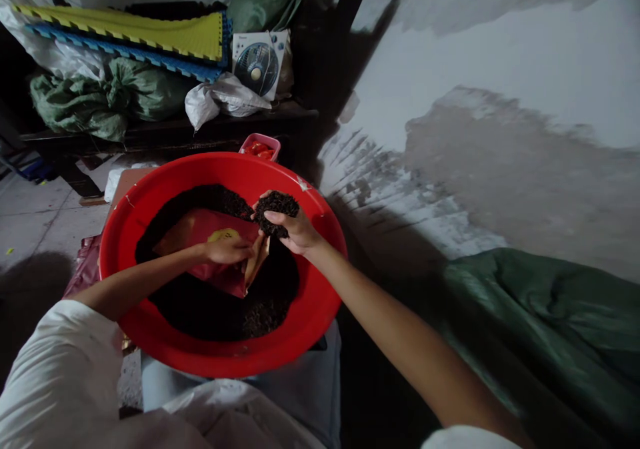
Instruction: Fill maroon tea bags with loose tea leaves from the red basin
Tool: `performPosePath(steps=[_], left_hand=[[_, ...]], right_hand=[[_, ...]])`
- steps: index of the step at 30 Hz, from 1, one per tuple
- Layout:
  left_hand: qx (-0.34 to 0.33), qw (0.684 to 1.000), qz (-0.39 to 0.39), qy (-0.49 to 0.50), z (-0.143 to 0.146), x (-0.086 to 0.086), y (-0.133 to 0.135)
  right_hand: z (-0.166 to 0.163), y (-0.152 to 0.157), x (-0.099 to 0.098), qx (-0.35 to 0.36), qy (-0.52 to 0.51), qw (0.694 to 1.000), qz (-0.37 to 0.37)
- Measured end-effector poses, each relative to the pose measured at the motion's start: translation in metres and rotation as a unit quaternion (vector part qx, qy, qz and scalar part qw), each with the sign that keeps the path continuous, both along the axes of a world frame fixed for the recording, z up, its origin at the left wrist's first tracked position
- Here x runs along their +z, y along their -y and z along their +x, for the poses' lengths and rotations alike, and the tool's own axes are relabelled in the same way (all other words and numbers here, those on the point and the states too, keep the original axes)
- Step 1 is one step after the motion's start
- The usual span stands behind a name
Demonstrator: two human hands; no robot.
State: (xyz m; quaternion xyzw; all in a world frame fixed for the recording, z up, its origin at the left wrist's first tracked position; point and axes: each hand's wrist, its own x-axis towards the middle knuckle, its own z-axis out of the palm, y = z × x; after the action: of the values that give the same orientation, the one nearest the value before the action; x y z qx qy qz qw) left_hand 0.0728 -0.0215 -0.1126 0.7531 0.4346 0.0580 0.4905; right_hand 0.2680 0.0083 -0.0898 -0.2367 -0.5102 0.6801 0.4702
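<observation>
Two mats, a yellow one (150,29) over a blue one (167,67), lie at the far left above a green sack (145,89). Nearer, a wide red tub (325,282) sits right in front of you, with dark flakes (265,317) spread inside it. Your left hand (227,250) grasps a red bag (217,221) toward its right end, where a gold-coloured inner side shows. The bag lies in the tub on top of the flakes, and a yellow label (220,234) on it sits just beyond your hand. Farther back, a white sack (203,105) slumps just left of a fan (257,67) on a dark bench (293,113). A pink basket (267,139) of red pieces stands just past the tub's far rim. Your right hand (297,232) cups a heap of flakes beside the bag's right end, thumb over the near side. Right of the tub are a patchy wall (565,62) and, nearer, a green tarp (560,302).
</observation>
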Motion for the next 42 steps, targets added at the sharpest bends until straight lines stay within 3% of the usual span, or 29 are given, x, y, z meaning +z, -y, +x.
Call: performPosePath(steps=[3,9,14,18,21,42], left_hand=[[0.027,0.997,0.01,0.077,0.003,0.0,0.005],[0.099,0.979,0.153,0.086,0.003,-0.006,0.009],[0.122,0.963,0.232,0.061,0.004,0.016,0.018],[0.13,0.964,0.226,0.044,0.008,0.038,0.027],[0.136,0.966,0.216,0.041,0.01,0.045,0.03],[0.166,0.964,0.205,0.013,0.007,0.041,0.028]], right_hand=[[0.0,-0.001,0.0,-0.009,-0.011,1.0,0.009],[-0.001,0.003,-0.001,-0.018,0.011,1.0,0.017],[-0.002,0.003,-0.002,-0.002,0.024,0.999,0.039],[-0.001,0.004,-0.001,-0.014,0.03,0.998,0.058],[-0.002,0.005,0.003,-0.016,0.034,0.997,0.063],[-0.002,0.003,-0.003,-0.029,0.037,0.994,0.103]])
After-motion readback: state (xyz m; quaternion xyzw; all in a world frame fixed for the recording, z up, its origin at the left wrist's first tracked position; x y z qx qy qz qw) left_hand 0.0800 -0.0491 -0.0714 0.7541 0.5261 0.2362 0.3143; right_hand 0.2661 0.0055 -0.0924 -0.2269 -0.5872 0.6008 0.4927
